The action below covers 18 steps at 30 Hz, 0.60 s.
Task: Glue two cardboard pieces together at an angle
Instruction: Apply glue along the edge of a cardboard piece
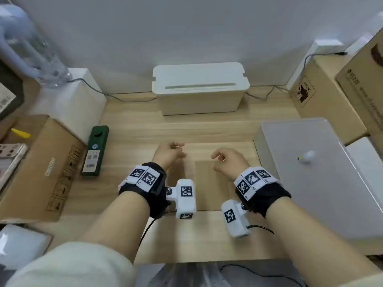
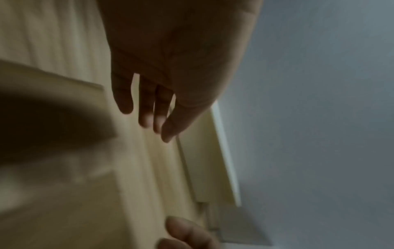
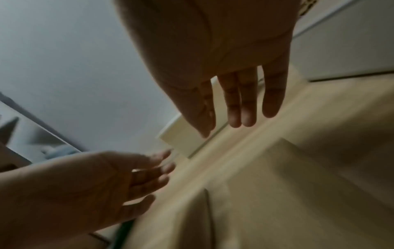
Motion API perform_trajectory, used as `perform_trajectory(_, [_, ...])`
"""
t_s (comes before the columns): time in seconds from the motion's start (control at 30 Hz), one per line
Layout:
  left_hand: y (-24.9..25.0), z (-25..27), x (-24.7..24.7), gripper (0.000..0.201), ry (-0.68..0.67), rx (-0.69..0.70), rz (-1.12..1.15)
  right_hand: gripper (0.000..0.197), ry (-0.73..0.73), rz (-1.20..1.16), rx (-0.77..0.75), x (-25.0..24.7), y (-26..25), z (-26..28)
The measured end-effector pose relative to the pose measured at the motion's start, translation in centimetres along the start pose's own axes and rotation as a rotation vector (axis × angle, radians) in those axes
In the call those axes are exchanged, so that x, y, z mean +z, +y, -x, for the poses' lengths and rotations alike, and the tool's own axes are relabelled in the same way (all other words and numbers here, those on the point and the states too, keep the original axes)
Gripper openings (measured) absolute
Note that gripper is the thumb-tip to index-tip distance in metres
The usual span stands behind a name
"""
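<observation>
A brown cardboard piece (image 1: 210, 184) lies flat on the wooden desk (image 1: 134, 129), between my forearms. A second, paler cardboard sheet (image 1: 219, 149) lies flat just behind it. My left hand (image 1: 173, 151) hovers over the desk at the sheets' left edge, fingers loose and holding nothing. My right hand (image 1: 219, 161) hovers over the near piece's far edge, also empty. The wrist views show straight, spread fingers on the left hand (image 2: 149, 104) and the right hand (image 3: 236, 104), above blurred cardboard (image 3: 277, 202). A small white object with a yellow tip (image 1: 307, 157), possibly glue, rests on a grey box.
A grey box (image 1: 310, 193) stands at the right and a white cable box (image 1: 199, 88) at the back. A green device (image 1: 95, 151) and a brown carton (image 1: 47, 168) lie to the left. More cartons (image 1: 323, 100) stack at the back right.
</observation>
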State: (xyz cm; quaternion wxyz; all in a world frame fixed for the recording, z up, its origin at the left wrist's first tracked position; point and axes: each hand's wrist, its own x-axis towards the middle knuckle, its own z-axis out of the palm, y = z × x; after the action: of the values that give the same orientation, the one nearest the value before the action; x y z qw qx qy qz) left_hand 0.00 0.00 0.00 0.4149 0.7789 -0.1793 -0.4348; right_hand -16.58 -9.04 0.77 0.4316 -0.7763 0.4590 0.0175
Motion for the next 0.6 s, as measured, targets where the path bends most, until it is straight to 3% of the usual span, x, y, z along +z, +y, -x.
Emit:
perform_trajectory(0.1, [-3.8, -0.4, -0.2, 0.058, 0.197, -0.082, -0.326, 0.038, -0.127, 0.157, 0.067, 1.8, 2.5, 0.1])
perform_trajectory(0.2, [-6.2, -0.1, -0.1, 0.085, 0.208, -0.154, -0.437, 0.042, -0.161, 0.152, 0.101, 3.4, 4.3, 0.4])
perform_trajectory(0.33, [-7.2, -0.3, 0.4, 0.088, 0.212, -0.097, -0.456, 0.038, -0.094, 0.141, 0.064, 3.9, 5.2, 0.6])
perform_trajectory(0.4, [-7.3, -0.3, 0.6, 0.088, 0.218, -0.095, -0.450, 0.027, 0.079, -0.001, -0.009, 3.5, 4.9, 1.2])
perform_trajectory(0.47, [-7.5, -0.4, 0.6, 0.089, 0.238, -0.096, -0.433, 0.015, 0.361, -0.203, -0.077, 2.4, 4.2, 2.2])
perform_trajectory(0.6, [-7.7, -0.5, 0.8, 0.089, 0.275, -0.084, -0.416, 0.030, 0.961, -0.592, -0.019, -0.8, 4.6, 4.0])
